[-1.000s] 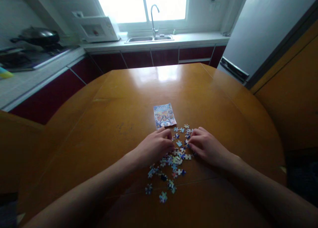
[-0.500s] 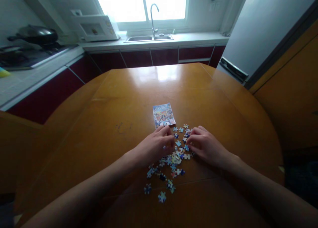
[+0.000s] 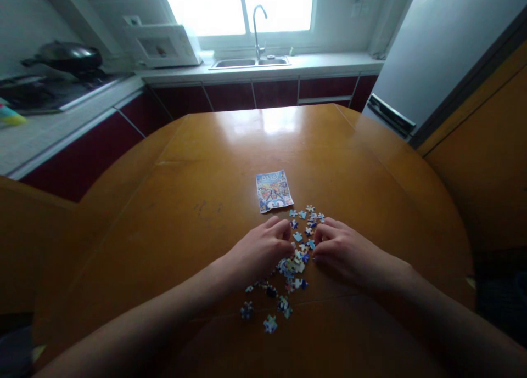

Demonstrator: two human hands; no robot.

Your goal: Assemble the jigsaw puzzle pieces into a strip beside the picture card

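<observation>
A loose pile of small jigsaw puzzle pieces (image 3: pixel 291 266), mostly light blue, white and dark blue, lies on the wooden table (image 3: pixel 230 169). Along the left side of the pile my left hand (image 3: pixel 267 247) rests with curled fingers, covering some pieces. My right hand (image 3: pixel 338 247) is at the right side, thumb and fingers bent together close to a blue piece (image 3: pixel 310 244). What either hand pinches, if anything, is hidden. Between the hands a light blue piece (image 3: pixel 297 236) lies flat. Just beyond them is a printed picture card (image 3: pixel 274 191) with a blue cartoon character.
Single pieces (image 3: pixel 270 324) lie nearer to me. Past the table, a counter holds a sink (image 3: pixel 234 63) with a tall faucet and a white microwave (image 3: pixel 164 46). A wok (image 3: pixel 68 57) sits on the stove at left. A fridge (image 3: pixel 436 54) stands at right.
Both hands have drawn slightly nearer to me over the pile. My left hand has come away from the card's lower edge. The view has shifted a little.
</observation>
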